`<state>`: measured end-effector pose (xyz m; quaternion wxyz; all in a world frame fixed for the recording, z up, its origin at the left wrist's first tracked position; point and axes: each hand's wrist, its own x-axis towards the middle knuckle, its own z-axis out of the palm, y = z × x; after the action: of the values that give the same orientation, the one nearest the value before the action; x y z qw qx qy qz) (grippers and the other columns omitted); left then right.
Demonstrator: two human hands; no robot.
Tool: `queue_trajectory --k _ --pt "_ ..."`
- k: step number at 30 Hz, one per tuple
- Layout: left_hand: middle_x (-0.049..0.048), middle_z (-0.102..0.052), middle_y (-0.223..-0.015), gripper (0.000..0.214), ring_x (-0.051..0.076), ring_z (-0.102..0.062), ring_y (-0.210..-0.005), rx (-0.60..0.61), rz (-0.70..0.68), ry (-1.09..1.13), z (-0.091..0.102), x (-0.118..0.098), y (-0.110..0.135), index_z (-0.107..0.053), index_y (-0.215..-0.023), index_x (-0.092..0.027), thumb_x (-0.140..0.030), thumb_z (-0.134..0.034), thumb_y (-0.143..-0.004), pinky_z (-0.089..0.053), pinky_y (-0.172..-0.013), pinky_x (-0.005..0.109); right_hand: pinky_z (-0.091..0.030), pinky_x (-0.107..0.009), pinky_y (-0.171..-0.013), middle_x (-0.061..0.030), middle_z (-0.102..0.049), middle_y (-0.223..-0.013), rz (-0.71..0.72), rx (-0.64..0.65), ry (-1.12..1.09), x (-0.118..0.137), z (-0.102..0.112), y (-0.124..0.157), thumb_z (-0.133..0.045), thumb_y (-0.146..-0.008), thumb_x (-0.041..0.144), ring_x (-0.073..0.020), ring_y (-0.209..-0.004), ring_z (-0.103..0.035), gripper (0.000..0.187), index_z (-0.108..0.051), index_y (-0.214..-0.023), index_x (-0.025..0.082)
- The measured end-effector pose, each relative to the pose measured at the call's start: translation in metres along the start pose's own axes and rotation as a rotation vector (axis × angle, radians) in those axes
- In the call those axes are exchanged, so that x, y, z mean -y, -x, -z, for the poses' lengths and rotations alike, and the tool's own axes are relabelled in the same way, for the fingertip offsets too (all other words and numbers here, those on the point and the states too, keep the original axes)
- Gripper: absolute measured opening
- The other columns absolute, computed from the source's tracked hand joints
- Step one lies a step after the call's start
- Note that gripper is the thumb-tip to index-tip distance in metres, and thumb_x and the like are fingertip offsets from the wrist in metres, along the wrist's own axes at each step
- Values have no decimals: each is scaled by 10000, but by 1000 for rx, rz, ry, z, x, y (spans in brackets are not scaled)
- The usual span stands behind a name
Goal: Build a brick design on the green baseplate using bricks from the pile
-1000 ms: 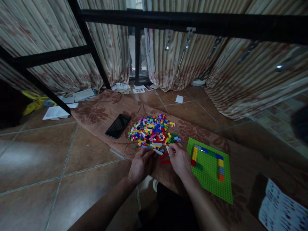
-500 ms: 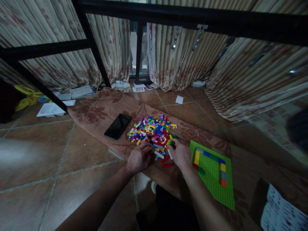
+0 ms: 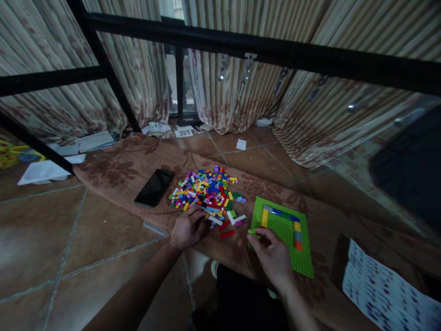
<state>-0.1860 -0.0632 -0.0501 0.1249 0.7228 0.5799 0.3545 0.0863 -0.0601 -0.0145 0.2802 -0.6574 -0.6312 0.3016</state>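
A heap of small multicoloured toy bricks (image 3: 203, 186) lies on a brown patterned cloth. My left hand (image 3: 189, 227) rests at its near edge, fingers curled inward; whatever they may hold is hidden. Between the thumb and fingers of my right hand (image 3: 272, 255) is a light green brick (image 3: 254, 232), at the left edge of the green baseplate (image 3: 303, 262). Blue, yellow, grey and orange bricks form part of a frame on that plate; my right hand covers some of its left side. Loose red bricks (image 3: 227, 234) and a white brick (image 3: 230, 218) lie between my hands.
A black phone (image 3: 154, 187) lies left of the heap. At the right is a printed sheet (image 3: 386, 289). Black metal bars (image 3: 220, 37) cross in front of striped curtains (image 3: 234, 96). Papers (image 3: 96, 141) and a white tray (image 3: 44, 171) are on the tiled floor.
My right hand has moved from the heap rightward to the baseplate with a light green brick. My left hand stays by the heap. The whole view has shifted to the right.
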Motion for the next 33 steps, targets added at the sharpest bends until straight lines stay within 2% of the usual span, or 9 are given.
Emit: queue_trajectory --k 4,8,12,15,18,24,27,30,33 --pt "74 -648 -1084 201 200 -638 -982 4 42 -38 -1 -2 -1 -658 -985 -198 -234 -514 -849 -533 -885 327 -489 -349 -714 -88 -720 -870 -210 -71 309 -32 41 22 -544 -808 576 -242 -754 -669 459 -688 -997 184" --pt "52 -653 -1100 229 195 -653 -930 18 120 -86 1 -8 -5 -665 -981 -213 -273 -518 -816 -542 -834 312 -489 -356 -774 -124 -726 -973 -280 -23 585 -41 63 30 -448 -896 504 -263 -910 -690 428 -686 -1042 179" --pt "58 -643 -1076 241 153 -632 -745 25 144 -110 7 -20 -5 -671 -974 -207 -321 -523 -822 -550 -738 297 -497 -360 -761 -139 -727 -992 -243 0 639 -42 70 31 -475 -912 470 -271 -921 -696 386 -673 -1059 173" --pt "84 -616 -1094 254 157 -625 -746 -84 178 -117 9 -36 -2 -667 -992 -183 -312 -527 -823 -545 -733 307 -496 -342 -778 -116 -718 -1048 -146 -13 607 -50 72 32 -527 -906 378 -242 -925 -691 336 -627 -1167 191" --pt "78 -598 -1090 246 151 -611 -745 -201 177 -87 5 -64 -12 -666 -1010 -188 -282 -526 -831 -537 -736 305 -479 -305 -837 -79 -671 -1192 -25 11 571 -60 74 30 -559 -883 250 -198 -997 -661 322 -609 -1201 235" --pt "55 -613 -1047 238 172 -603 -982 -190 -113 161 -23 -144 -78 -672 -997 -184 -147 -496 -842 -504 -904 302 -458 -296 -867 -83 -625 -1253 19 96 614 -61 80 15 -510 -903 187 -200 -1037 -636 297 -643 -1165 229" --pt "54 -618 -1037 230 149 -603 -951 -164 -162 271 -42 -172 -107 -674 -999 -166 -146 -493 -859 -513 -846 263 -453 -276 -858 -64 -638 -1180 66 82 599 -58 86 5 -513 -906 191 -188 -1001 -640 266 -659 -1125 226" --pt "40 -629 -956 214 133 -608 -842 -48 -176 295 -62 -177 -118 -687 -975 -161 -149 -507 -860 -516 -783 253 -452 -257 -832 -51 -638 -1120 73 77 590 -56 88 -6 -526 -907 205 -173 -952 -641 249 -663 -1115 226" --pt "36 -639 -949 230 120 -600 -739 92 -136 267 -79 -163 -112 -693 -974 -168 -121 -516 -835 -522 -743 257 -455 -254 -802 -54 -624 -1133 76 91 598 -56 84 -14 -509 -920 220 -166 -914 -638 255 -661 -1125 231"
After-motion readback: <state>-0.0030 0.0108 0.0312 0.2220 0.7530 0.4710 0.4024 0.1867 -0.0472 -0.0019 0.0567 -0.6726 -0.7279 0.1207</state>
